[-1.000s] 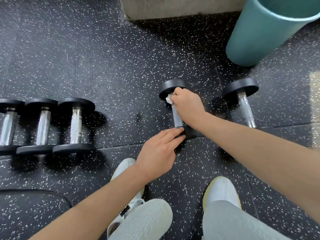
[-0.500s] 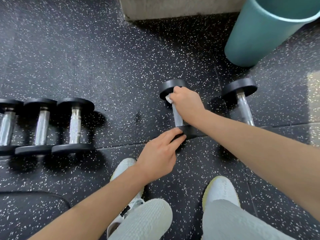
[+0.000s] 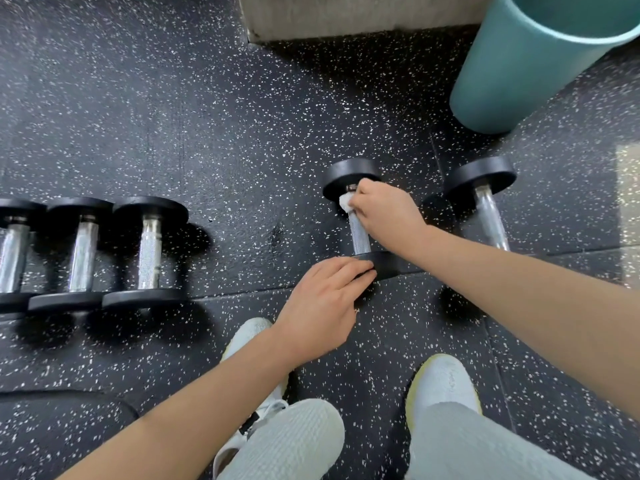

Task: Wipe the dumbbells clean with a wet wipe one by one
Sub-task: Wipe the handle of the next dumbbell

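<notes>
A black dumbbell with a chrome handle (image 3: 359, 233) lies on the speckled floor in front of me. My right hand (image 3: 388, 216) is closed around a white wet wipe (image 3: 346, 202), pressing it on the handle just under the far plate. My left hand (image 3: 322, 306) lies flat on the near plate, fingers together. Another dumbbell (image 3: 485, 199) lies to the right, partly hidden by my right forearm. Three more dumbbells (image 3: 149, 251) sit side by side at the left.
A teal bin (image 3: 519, 64) stands at the back right, next to a concrete block (image 3: 346, 15). My two white shoes (image 3: 443, 382) and knees fill the bottom. A dark cable (image 3: 69, 393) runs along the floor at the lower left.
My right hand with the wipe has stayed near the far end of the handle, shifting only slightly. The left hand keeps its place on the near plate.
</notes>
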The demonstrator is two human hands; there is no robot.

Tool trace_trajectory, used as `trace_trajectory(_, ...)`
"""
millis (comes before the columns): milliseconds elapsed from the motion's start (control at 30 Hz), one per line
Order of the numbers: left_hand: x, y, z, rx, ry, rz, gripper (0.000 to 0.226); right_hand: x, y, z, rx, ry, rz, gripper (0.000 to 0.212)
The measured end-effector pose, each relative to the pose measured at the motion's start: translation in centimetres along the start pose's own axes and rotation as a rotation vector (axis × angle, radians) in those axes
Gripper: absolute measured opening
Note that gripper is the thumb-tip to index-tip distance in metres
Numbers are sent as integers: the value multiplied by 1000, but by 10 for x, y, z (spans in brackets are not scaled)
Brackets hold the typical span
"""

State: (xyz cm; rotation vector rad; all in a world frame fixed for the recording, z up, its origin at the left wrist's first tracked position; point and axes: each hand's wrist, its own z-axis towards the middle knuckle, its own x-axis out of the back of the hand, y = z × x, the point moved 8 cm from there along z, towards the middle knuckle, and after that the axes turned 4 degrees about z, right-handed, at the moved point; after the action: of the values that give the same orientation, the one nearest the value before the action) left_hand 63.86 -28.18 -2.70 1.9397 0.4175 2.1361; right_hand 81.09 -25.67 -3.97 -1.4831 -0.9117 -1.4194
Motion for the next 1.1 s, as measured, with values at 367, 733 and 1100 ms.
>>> trace_trajectory(367, -1, 7, 5, -33, 0, -36, 48, -9, 14, 17, -53, -20, -50, 14)
trace_trajectory(733, 5, 15, 6, -15, 7, -99, 53, -2, 18, 9, -57, -59, -7, 12)
trace_trajectory(1100, -1, 14, 9, -33, 13, -132, 47, 11, 10, -28, 50, -116, 166, 15)
